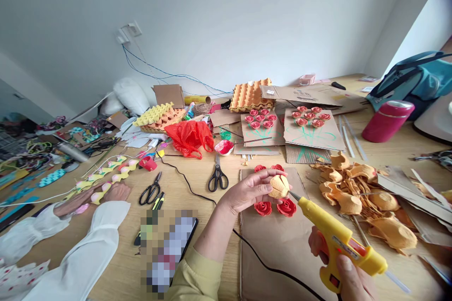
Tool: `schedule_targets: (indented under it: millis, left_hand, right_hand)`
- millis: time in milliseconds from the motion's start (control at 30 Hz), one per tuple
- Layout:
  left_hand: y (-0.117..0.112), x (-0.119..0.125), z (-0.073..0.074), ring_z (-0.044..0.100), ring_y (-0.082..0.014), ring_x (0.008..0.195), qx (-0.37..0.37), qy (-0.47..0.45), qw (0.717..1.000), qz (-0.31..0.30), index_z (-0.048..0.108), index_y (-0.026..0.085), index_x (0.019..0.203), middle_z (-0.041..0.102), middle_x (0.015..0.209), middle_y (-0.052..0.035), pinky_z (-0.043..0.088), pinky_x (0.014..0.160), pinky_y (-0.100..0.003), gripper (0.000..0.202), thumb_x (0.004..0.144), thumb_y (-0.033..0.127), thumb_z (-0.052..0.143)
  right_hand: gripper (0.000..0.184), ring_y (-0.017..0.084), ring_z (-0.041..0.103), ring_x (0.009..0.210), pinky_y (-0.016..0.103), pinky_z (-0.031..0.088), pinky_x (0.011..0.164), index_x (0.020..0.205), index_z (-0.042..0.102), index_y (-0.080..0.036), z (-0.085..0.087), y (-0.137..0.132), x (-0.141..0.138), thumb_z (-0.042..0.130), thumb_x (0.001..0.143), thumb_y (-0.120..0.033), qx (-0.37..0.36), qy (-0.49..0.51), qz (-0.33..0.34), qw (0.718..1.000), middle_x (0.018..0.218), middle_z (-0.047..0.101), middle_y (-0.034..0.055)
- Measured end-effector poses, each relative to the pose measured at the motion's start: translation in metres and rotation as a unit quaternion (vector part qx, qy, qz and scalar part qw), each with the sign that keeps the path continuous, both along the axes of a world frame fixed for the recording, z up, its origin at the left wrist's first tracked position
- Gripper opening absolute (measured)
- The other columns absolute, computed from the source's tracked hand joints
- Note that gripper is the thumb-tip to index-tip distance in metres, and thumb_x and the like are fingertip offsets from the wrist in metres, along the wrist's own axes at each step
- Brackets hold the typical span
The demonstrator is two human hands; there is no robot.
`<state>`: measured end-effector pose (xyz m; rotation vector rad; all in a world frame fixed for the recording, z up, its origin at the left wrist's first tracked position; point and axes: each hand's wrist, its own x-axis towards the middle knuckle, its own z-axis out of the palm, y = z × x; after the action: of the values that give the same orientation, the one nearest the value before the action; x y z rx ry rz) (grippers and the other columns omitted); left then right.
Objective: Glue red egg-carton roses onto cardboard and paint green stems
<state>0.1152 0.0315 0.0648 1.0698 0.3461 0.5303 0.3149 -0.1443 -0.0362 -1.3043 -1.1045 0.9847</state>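
My left hand (256, 190) pinches an orange egg-carton flower (278, 186) between thumb and fingers. In my right hand (348, 263) is a yellow hot glue gun (341, 233), its metal nozzle pointing left at the flower's side. Whether the tip touches the flower I cannot tell. A clear glue stick pokes out of the gun's back end. Beneath both hands lies a cardboard sheet (271, 254) bearing several red paper-pulp roses (286, 207), some partly hidden behind my left hand.
Orange egg-carton scraps (349, 188) are heaped at right. Two scissors (218, 176), a red plastic bag (190, 137), a phone (173, 254) and a black cord lie nearby. Finished rose boards (312, 127) and a pink flask (388, 121) stand behind. A co-worker's hands (116, 192) hold a painted carton strip at left.
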Motion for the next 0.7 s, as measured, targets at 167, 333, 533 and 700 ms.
schedule_targets:
  millis: [167, 333, 533, 700]
  left_hand:
    - [0.000, 0.000, 0.000, 0.069, -0.0226, 0.104, 0.009, -0.002, 1.000, 0.007, 0.064, 0.019, 0.127, 0.069, 0.123, -0.0171, 0.055, 0.087, -0.031, 0.048, 0.083, 0.034, 0.076]
    - [0.000, -0.001, 0.000, 0.068, -0.0226, 0.106, 0.024, 0.012, 1.000, 0.012, 0.066, 0.021, 0.126, 0.068, 0.124, -0.0153, 0.055, 0.088, -0.032, 0.046, 0.083, 0.034, 0.076]
    - [0.000, -0.001, 0.001, 0.065, -0.0233, 0.109, 0.056, 0.026, 0.998, 0.023, 0.066, 0.020, 0.127, 0.069, 0.122, -0.0146, 0.053, 0.090, -0.032, 0.050, 0.081, 0.037, 0.077]
    - [-0.001, 0.000, 0.002, 0.064, -0.0219, 0.106, 0.080, 0.033, 0.995, 0.040, 0.068, 0.021, 0.124, 0.067, 0.122, -0.0129, 0.053, 0.088, -0.031, 0.047, 0.081, 0.038, 0.077]
  right_hand:
    - [0.047, 0.021, 0.050, 0.066, 0.034, 0.041, 0.057, 0.086, 0.057, -0.024, 0.003, 0.001, -0.002, 0.042, 0.091, -0.069, 0.000, -0.001, 0.003, 1.000, 0.078, 0.060, 0.0068]
    - [0.048, 0.022, 0.052, 0.070, 0.035, 0.043, 0.059, 0.085, 0.058, -0.024, 0.001, 0.002, 0.000, 0.042, 0.091, -0.069, 0.019, -0.014, -0.001, 1.000, 0.078, 0.060, 0.0069]
    - [0.046, 0.022, 0.053, 0.070, 0.034, 0.045, 0.058, 0.087, 0.058, -0.024, -0.007, 0.001, 0.007, 0.044, 0.090, -0.068, 0.000, -0.014, 0.027, 1.000, 0.080, 0.062, 0.0079]
    - [0.049, 0.022, 0.055, 0.071, 0.035, 0.047, 0.061, 0.085, 0.059, -0.023, -0.001, 0.003, 0.002, 0.042, 0.091, -0.069, 0.017, -0.021, 0.016, 1.000, 0.079, 0.062, 0.0077]
